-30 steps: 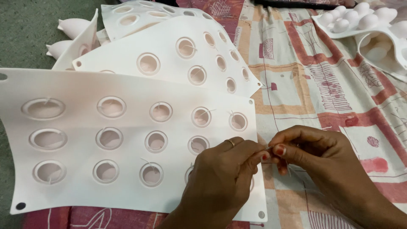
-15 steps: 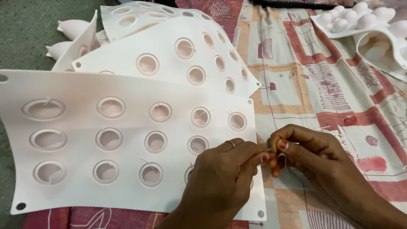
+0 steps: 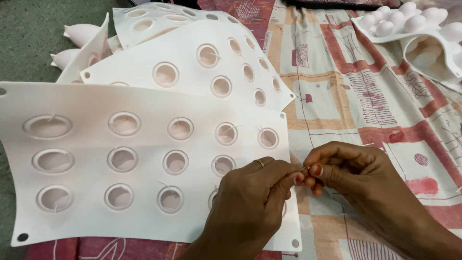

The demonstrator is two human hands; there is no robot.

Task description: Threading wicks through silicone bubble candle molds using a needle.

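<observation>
Both hands meet at about 5 o'clock in the view, over the right edge of the nearest white mould sheet (image 3: 144, 144). The left hand (image 3: 250, 202) has thumb and forefinger pressed together on a thin pale wick thread (image 3: 305, 168), and the right hand (image 3: 351, 178) pinches the same thread from the 3 o'clock side; the thread is barely visible between the fingertips.

Most round cavities in this sheet, from 9 o'clock across to the centre, already show a short strand poking up, so the threading looks largely done. The cavity under the left hand is hidden.

A second mould sheet (image 3: 192, 53) lies at 12 o'clock, moulds with white rounded casts (image 3: 409, 21) at 2 o'clock, all on a patterned cloth (image 3: 337, 96).
</observation>
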